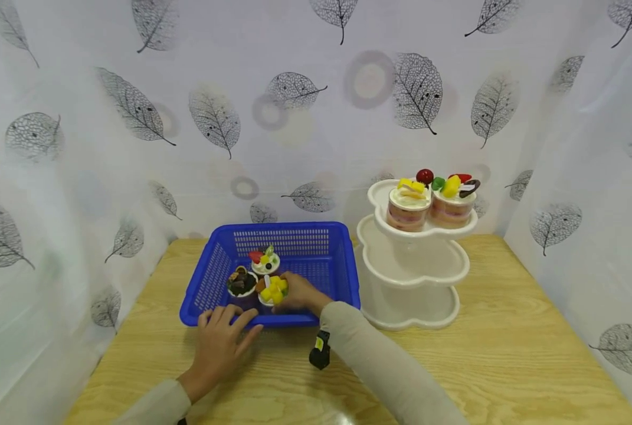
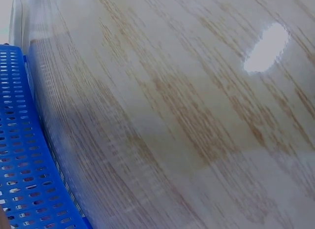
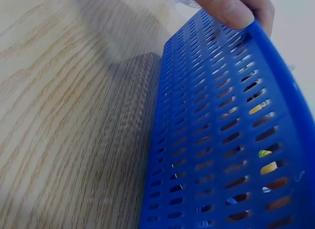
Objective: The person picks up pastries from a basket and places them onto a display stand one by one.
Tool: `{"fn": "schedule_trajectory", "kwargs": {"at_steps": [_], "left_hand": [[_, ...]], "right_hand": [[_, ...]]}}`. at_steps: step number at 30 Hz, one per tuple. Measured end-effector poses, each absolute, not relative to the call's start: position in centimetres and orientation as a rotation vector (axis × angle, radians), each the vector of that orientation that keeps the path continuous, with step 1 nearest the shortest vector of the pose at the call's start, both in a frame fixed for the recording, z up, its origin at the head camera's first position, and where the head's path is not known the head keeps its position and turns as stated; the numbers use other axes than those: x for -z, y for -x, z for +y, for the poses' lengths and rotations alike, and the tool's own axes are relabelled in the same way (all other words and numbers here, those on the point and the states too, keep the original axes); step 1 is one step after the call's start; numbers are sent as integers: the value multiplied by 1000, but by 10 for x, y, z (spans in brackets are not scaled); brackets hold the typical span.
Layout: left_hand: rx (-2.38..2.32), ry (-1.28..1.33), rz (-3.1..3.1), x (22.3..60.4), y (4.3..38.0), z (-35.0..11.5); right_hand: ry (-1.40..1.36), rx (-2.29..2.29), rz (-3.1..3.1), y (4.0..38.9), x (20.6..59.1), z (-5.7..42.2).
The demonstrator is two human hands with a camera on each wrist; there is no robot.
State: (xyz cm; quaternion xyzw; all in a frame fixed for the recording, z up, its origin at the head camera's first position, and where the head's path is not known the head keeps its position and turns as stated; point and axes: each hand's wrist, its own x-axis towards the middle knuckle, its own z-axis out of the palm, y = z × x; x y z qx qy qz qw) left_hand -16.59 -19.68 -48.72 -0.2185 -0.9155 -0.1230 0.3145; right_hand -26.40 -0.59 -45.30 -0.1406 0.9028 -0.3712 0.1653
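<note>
The left hand [image 1: 221,339] pinches the rim of a perforated plastic basket [image 1: 294,320]; the right hand [image 1: 298,293] grasps a round cup [image 1: 273,291] with blocky yellow topping.

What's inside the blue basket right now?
In the blue basket: a dark-topped cup, a red-garnished cup, and a yellow-topped cup gripped by the right hand. Their bases, and anything beneath, are covered.
</note>
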Motion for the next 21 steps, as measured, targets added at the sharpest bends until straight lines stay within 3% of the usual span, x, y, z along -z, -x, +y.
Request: {"fn": "schedule_trajectory", "kwargs": {"at_steps": [21], "left_hand": [[336,586,-2386,487,166,-197]], "right_hand": [[462,1472,2422,262,405,38]]}}
